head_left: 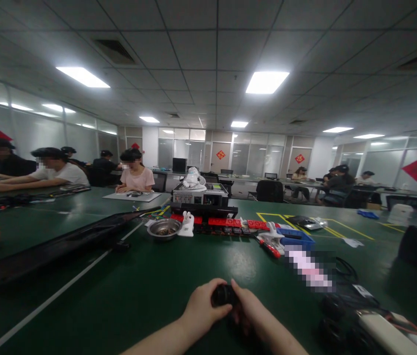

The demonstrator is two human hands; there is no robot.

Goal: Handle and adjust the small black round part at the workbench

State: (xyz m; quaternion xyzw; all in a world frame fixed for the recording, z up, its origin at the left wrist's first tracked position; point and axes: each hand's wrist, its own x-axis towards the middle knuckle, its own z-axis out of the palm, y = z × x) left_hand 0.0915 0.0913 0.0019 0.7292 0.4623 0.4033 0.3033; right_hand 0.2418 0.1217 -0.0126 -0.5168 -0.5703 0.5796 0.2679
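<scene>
Low in the view, my left hand (201,309) and my right hand (250,310) meet over the green table (149,286). Both close around a small black rounded object (224,294) held between them. The left thumb and fingers wrap its left side; the right fingers cover its right side. What the object is cannot be made out. Beyond the hands stand a metal bowl (164,229), a small white figure (187,224) and a row of red parts (230,223).
A long black panel (56,244) lies to the left. A blue bin (297,237), red-handled tools (269,246) and black cables (345,296) sit to the right. A grey box with a fan (199,192) stands behind. Several seated people work at the left and far right tables.
</scene>
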